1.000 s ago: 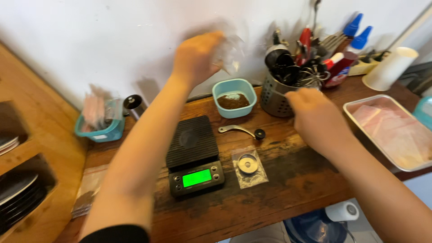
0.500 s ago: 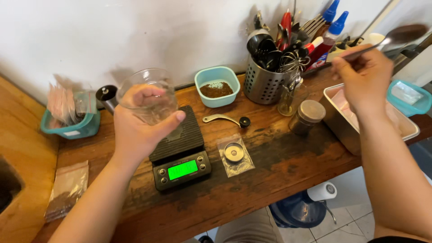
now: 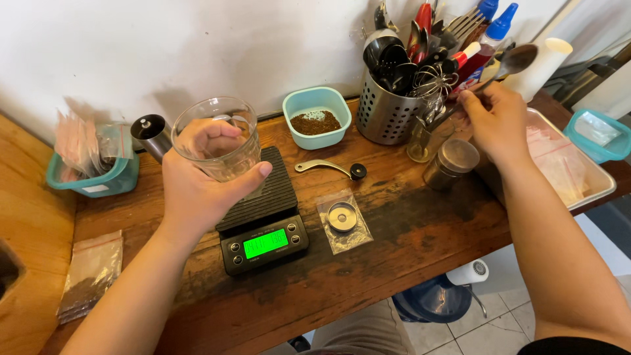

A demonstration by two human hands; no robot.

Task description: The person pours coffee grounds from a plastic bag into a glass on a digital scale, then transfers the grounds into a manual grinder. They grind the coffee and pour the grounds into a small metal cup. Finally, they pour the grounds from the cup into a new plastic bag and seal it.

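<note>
Head view, looking down on a dark wooden worktop (image 3: 407, 230) against a white wall. Left hand (image 3: 200, 184) is wrapped around a clear glass cup (image 3: 217, 135), thumb across the front, fingers showing through the glass, cup held upright just above the back of a black digital scale (image 3: 263, 217) left of centre, whose display glows green. Right hand (image 3: 496, 121), in the upper right of the frame, pinches the handle of a metal spoon (image 3: 509, 64), its bowl pointing up and to the right, beside a perforated steel utensil holder (image 3: 388, 112) crammed with whisks, forks and scoops. Just below that hand stands a small jar with a brown lid (image 3: 453, 161), and next to it a metal tray (image 3: 578, 164) holding clear bags. Between the scale and the holder, a light blue tub of brown grounds (image 3: 317, 118) sits at the wall. In front of it lies a metal crank handle with a black knob (image 3: 332, 169), and nearer the camera a small clear bag with a metal ring inside (image 3: 343, 220). Far left, a teal box of packets (image 3: 92, 167), a dark grinder (image 3: 152, 133) beside it, and a sealed bag of brown powder (image 3: 89, 273) at the lower left.
</note>
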